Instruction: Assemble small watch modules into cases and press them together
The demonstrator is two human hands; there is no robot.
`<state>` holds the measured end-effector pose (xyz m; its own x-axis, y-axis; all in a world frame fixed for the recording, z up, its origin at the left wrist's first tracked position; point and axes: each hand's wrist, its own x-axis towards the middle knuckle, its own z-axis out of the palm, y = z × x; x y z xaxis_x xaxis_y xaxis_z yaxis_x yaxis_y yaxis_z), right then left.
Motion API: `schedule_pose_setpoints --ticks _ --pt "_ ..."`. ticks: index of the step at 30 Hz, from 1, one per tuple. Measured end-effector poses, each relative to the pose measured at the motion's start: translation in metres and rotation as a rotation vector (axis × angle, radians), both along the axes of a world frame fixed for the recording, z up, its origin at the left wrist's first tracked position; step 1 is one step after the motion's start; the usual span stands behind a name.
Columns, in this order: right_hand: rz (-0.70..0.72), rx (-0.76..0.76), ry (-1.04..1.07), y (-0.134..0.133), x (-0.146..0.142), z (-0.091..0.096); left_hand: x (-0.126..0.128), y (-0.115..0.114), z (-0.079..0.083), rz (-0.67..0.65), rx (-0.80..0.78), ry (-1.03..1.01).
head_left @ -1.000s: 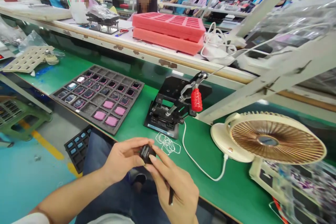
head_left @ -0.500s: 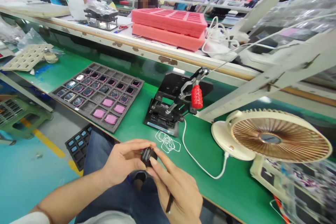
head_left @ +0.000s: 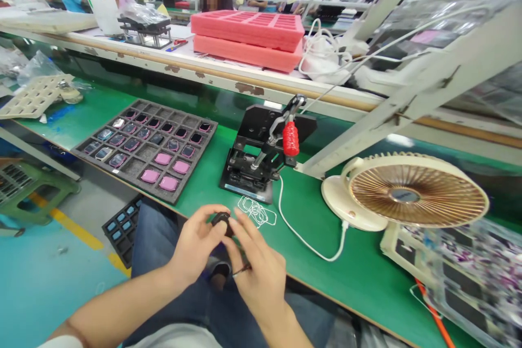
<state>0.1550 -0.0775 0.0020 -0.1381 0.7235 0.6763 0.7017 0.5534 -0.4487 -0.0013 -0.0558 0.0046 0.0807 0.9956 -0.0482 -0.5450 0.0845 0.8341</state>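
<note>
Over the near edge of the green bench, a small black watch case [head_left: 222,218] is pinched between both hands. My left hand [head_left: 196,244] grips it from the left, with the thumb pressed on its face. The fingertips of my right hand [head_left: 259,269] close on its right side. A thin dark tool [head_left: 241,271], its kind unclear, is tucked among my right hand's fingers. Just beyond the hands lies a loose pile of thin white ring gaskets [head_left: 256,212]. Behind the pile stands a black toggle clamp fixture [head_left: 255,160] with a red handle [head_left: 291,138].
At left lies a grey foam tray [head_left: 136,167] of watch cases, several pink. A desk fan [head_left: 416,190] stands at right, its white cable [head_left: 314,253] crossing the bench. Red foam trays [head_left: 244,32] rest on the shelf. A smaller dark tray [head_left: 122,228] sits below the bench edge.
The watch case has been turned, and my left thumb now lies on its face. My right hand has swung its fingers more upright. The whole view has shifted slightly.
</note>
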Motion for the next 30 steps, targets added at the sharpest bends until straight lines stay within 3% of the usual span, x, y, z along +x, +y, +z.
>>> schedule_pose_setpoints --ticks 3,6,11,13,15,18,21,24,27,30 --pt "-0.054 -0.143 0.121 0.006 0.001 0.000 0.004 0.007 -0.001 0.009 -0.100 -0.102" --pt "0.076 -0.263 0.058 0.008 0.005 0.004 0.000 0.012 -0.002 -0.006 -0.117 -0.138" --pt "0.228 -0.209 0.071 0.006 0.007 0.005 0.002 0.010 -0.008 -0.059 -0.102 -0.079" --pt "0.247 -0.318 0.285 0.006 0.006 0.001 0.007 0.009 -0.012 -0.048 -0.089 -0.061" --pt "0.255 -0.570 0.667 0.005 0.006 -0.004 0.011 0.010 -0.017 -0.057 -0.068 -0.007" --pt "0.285 -0.903 1.118 0.004 0.010 -0.011 0.008 0.016 -0.023 -0.117 0.186 0.289" --pt "0.337 -1.079 1.263 0.003 0.018 -0.010 -0.002 0.029 -0.023 -0.100 0.687 0.677" --pt "0.390 -1.244 1.366 0.001 0.022 -0.003 -0.011 0.041 -0.016 -0.054 1.087 0.822" --pt "0.439 -1.391 1.403 0.003 0.022 0.005 -0.010 0.045 -0.009 -0.004 1.223 0.826" --pt "0.453 -1.479 1.396 0.008 0.020 0.006 -0.005 0.042 -0.009 0.038 1.175 0.850"
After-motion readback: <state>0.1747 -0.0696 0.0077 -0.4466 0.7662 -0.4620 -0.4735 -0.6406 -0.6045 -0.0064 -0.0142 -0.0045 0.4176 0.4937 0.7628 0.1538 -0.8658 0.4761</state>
